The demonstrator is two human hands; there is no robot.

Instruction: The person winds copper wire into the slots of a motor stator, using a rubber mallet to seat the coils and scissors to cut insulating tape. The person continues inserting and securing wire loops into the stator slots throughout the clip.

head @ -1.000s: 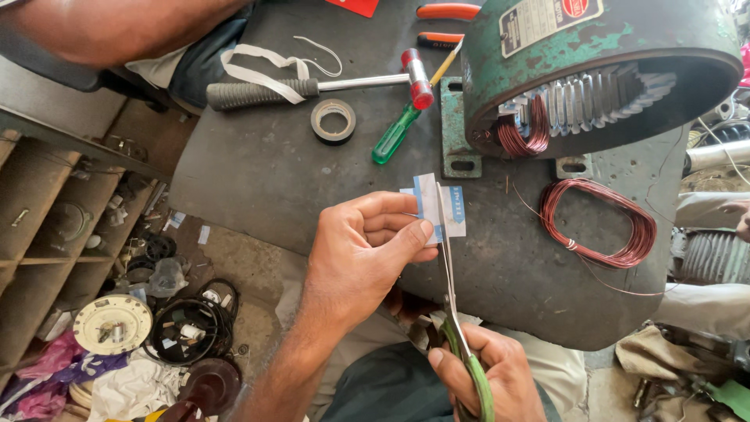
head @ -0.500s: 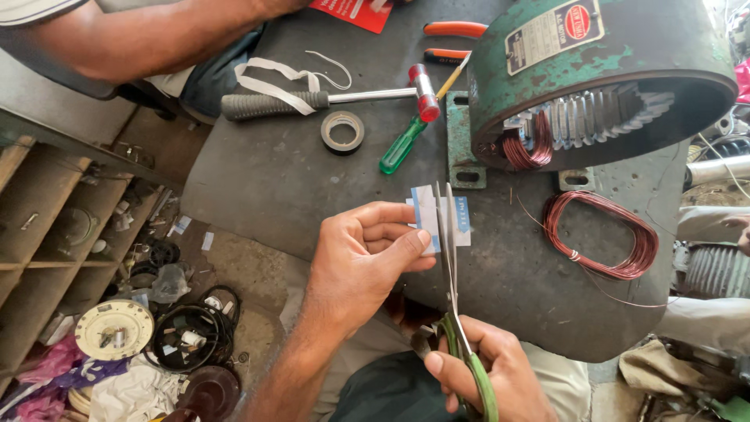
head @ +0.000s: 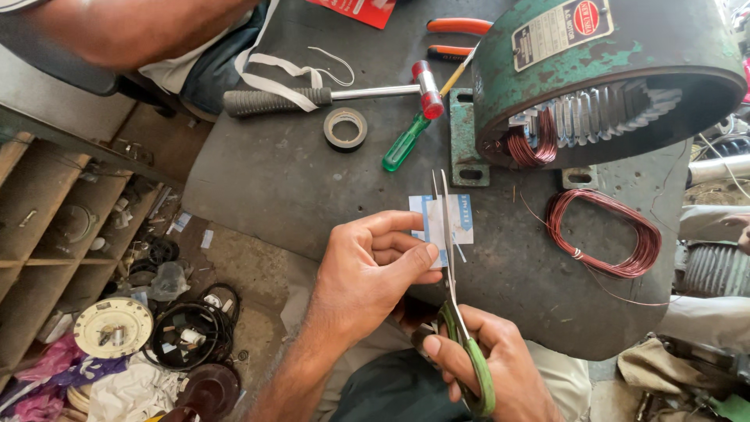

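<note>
One dark metal table [head: 297, 180] fills the middle of the view. On its far right corner lies one big green motor shell [head: 625, 55], with copper winding and pale slot liners showing in its open mouth. Just in front of it rests one loose coil of copper wire [head: 603, 233], flat on the table top. One hammer [head: 328, 95] with a grey ribbed grip and red head lies across the far side, a white strip of cloth draped over its handle. Beside the hammer head is one green-handled screwdriver [head: 406, 141], and behind that one pair of orange-handled pliers [head: 459, 27]. One roll of dark tape [head: 345, 129] sits flat near the screwdriver.

Near the front edge, the left hand [head: 371, 270] pinches one small white and blue card [head: 445, 223] between thumb and fingers, holding it just above the table. The right hand [head: 488, 363] is closed round the green handles of one pair of scissors [head: 453, 273]; its two blades run up across the card, very nearly together.

Another person's bare forearm [head: 141, 27] crosses the top left corner.
</note>
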